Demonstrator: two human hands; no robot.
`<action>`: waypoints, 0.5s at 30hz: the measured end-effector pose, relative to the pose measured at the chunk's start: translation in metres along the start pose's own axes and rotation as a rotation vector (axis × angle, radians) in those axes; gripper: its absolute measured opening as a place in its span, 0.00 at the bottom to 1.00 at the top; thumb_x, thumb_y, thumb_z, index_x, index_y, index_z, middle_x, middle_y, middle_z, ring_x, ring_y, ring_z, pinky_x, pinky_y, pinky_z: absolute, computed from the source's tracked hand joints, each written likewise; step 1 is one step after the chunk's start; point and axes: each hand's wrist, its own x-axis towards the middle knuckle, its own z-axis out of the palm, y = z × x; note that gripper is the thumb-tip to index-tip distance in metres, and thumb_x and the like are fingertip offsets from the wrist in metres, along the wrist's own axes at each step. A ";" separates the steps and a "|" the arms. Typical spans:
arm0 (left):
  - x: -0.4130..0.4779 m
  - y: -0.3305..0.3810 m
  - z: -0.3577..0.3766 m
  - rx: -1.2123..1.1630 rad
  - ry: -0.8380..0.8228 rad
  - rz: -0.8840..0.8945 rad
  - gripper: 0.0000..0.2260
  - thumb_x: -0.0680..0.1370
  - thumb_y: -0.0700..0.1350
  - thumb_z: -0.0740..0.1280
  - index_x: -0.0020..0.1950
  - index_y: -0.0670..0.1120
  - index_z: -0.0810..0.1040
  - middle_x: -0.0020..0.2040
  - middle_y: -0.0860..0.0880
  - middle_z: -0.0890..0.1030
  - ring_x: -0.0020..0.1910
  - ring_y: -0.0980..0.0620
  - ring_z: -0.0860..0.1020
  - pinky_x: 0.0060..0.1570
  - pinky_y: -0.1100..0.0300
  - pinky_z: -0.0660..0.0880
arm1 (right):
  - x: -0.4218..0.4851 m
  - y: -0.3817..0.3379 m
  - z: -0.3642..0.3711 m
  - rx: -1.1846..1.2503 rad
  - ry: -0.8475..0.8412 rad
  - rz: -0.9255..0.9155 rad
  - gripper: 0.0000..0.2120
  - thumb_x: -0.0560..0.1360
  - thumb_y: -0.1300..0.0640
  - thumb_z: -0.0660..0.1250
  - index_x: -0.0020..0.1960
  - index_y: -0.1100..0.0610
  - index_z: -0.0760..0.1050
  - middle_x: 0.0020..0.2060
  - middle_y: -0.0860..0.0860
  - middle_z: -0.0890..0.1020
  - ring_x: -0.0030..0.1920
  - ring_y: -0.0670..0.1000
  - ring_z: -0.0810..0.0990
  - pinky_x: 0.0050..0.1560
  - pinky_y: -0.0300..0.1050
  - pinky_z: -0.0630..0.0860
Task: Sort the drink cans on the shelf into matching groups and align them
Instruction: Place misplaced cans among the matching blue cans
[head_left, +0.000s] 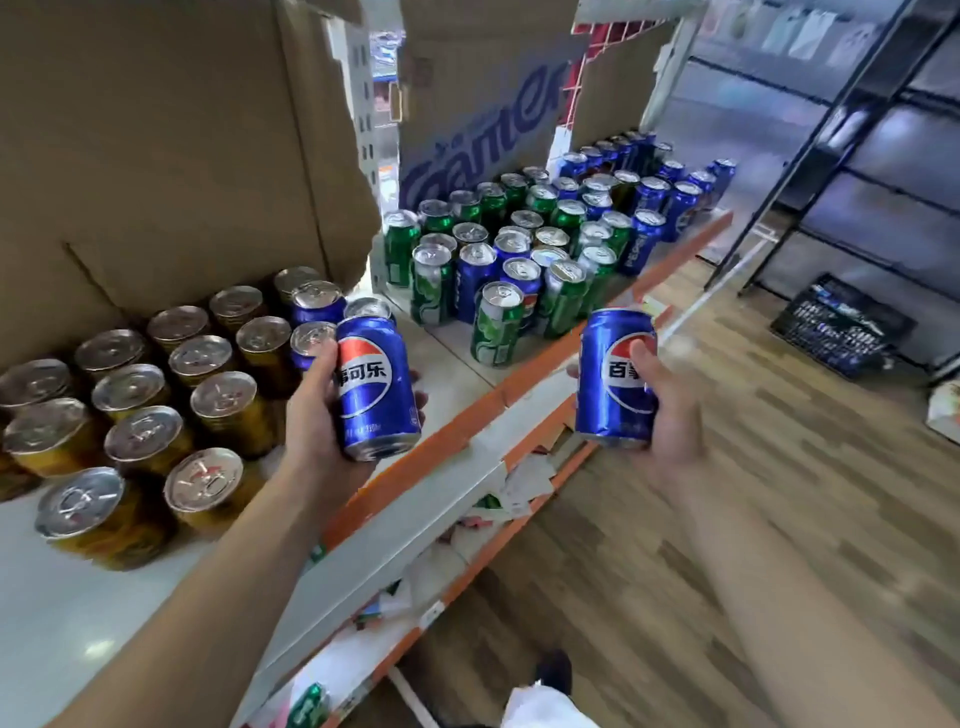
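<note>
My left hand (311, 421) grips a blue Pepsi can (376, 384) upright, just above the shelf's front edge. My right hand (670, 415) grips a second blue Pepsi can (615, 376), held out over the floor in front of the shelf. Several gold cans (140, 405) stand in rows on the white shelf (78, 597) at the left. Two blue cans (314, 306) stand behind my left hand. Farther along, green cans (496, 325) and blue cans (644, 239) are mixed together in a crowded cluster.
Large cardboard boxes (171, 156) stand behind the cans at the back of the shelf. The shelf's orange front edge (467, 415) runs diagonally. Papers litter a lower shelf (493, 499). A black crate (841, 322) sits on the wooden floor near a dark metal rack (857, 104).
</note>
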 end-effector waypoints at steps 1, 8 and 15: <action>0.001 -0.005 0.006 0.027 -0.006 -0.008 0.26 0.77 0.63 0.61 0.54 0.41 0.83 0.47 0.40 0.84 0.39 0.42 0.83 0.45 0.52 0.80 | -0.004 -0.001 -0.009 -0.009 0.027 -0.001 0.41 0.61 0.39 0.78 0.65 0.63 0.75 0.53 0.63 0.81 0.43 0.58 0.83 0.41 0.51 0.81; 0.008 -0.050 0.060 0.168 0.008 0.003 0.22 0.77 0.60 0.64 0.57 0.42 0.79 0.46 0.40 0.84 0.42 0.43 0.83 0.47 0.49 0.80 | -0.010 -0.008 -0.070 0.054 0.110 -0.048 0.35 0.67 0.43 0.73 0.66 0.63 0.74 0.53 0.63 0.80 0.46 0.59 0.80 0.47 0.53 0.77; 0.023 -0.106 0.129 0.272 -0.049 0.077 0.25 0.73 0.61 0.64 0.59 0.42 0.79 0.46 0.40 0.84 0.38 0.43 0.84 0.43 0.49 0.80 | 0.013 -0.041 -0.143 0.059 0.127 -0.040 0.28 0.72 0.40 0.66 0.62 0.60 0.77 0.46 0.57 0.84 0.43 0.56 0.83 0.44 0.51 0.79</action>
